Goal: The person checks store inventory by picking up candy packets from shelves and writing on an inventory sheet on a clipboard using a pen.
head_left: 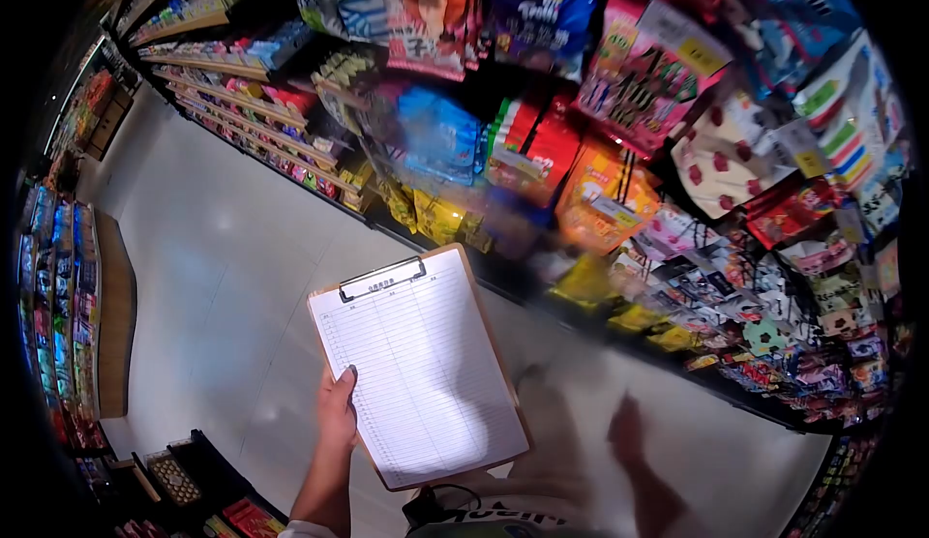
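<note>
My left hand grips a clipboard by its left edge, thumb on top and fingers hidden beneath. A white ruled sheet with columns and many rows lies under the metal clip. No writing can be made out in the rows. My right hand hangs low to the right of the clipboard, apart from it and smeared by motion. Nothing can be seen in it, and its fingers are too blurred to tell their shape.
Along the right stands a shelf rack of hanging candy bags, among them a blue bag, an orange bag and a pink bag. Price tags hang before them. A pale tiled floor runs left to a curved wooden display.
</note>
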The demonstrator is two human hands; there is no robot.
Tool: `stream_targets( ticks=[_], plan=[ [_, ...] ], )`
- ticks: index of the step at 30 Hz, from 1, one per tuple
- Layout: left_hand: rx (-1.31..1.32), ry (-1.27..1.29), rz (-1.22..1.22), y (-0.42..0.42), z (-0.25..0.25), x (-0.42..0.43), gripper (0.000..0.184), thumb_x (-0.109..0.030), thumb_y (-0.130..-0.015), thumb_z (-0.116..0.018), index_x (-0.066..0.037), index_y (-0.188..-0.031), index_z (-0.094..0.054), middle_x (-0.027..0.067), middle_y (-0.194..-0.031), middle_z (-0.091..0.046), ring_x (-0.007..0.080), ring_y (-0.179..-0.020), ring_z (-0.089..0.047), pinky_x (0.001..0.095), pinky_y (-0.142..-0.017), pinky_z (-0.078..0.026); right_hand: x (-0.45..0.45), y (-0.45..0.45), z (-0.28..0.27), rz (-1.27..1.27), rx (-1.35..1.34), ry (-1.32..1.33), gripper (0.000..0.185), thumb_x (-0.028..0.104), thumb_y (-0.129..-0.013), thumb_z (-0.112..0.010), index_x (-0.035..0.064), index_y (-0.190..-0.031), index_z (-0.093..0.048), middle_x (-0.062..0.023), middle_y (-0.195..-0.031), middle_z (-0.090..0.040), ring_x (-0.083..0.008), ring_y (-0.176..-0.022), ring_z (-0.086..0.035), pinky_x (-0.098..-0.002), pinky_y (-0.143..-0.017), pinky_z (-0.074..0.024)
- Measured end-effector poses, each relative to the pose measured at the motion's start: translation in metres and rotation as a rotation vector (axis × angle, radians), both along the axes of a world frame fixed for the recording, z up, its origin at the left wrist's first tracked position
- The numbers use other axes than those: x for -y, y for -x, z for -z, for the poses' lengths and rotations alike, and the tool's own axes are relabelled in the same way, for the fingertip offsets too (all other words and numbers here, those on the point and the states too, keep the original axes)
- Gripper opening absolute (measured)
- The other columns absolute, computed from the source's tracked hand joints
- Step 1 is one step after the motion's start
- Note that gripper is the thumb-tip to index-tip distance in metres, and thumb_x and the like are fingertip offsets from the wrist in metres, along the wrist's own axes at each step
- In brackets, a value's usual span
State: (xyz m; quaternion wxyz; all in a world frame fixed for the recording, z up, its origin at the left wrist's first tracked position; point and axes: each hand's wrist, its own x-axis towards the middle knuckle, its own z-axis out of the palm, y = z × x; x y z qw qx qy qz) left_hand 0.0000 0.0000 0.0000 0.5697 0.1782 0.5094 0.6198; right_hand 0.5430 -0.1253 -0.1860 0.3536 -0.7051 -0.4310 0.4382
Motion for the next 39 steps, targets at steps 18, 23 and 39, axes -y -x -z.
stream_targets(
  ticks=[18,23,39],
  plan=[
    [-0.049,-0.482,0.372,-0.143,-0.273,0.059,0.045,-0.011,-0.098,-0.052,0.001,-0.140,-0.040,0.0137,-0.131,-0.057,0.0210,-0.117,-0.056,0.0352,-0.102,-0.043,0.180,-0.007,-0.208,0.550,-0.037,-0.456,0.018,0.027,-0.104,-0.046,0.0099,-0.108,-0.050,0.0049,-0.063,-0.042,-0.0036,-0.048,-0.036,-0.0205,-0.042,-0.0289],
    [-0.015,-0.522,0.479,-0.262,-0.303,0.115,0.046,-0.013,-0.099,-0.051,0.001,-0.141,-0.037,0.0141,-0.133,-0.054,0.0215,-0.119,-0.055,0.0360,-0.102,-0.042,0.270,-0.091,-0.218,0.770,-0.250,-0.536,0.014,0.024,-0.103,-0.047,0.0108,-0.098,-0.049,0.0053,-0.061,-0.040,-0.0042,-0.046,-0.035,-0.0211,-0.041,-0.0275],
    [-0.045,-0.615,0.527,-0.467,-0.319,0.196,0.050,-0.032,-0.103,-0.041,0.003,-0.139,-0.040,0.0136,-0.130,-0.055,0.0195,-0.118,-0.053,0.0335,-0.103,-0.040,0.484,-0.218,-0.249,1.114,-0.130,-0.371,0.027,0.035,-0.102,-0.043,0.0124,-0.088,-0.049,0.0060,-0.054,-0.033,-0.0050,-0.039,-0.025,-0.0233,-0.036,-0.0177]
  ],
)
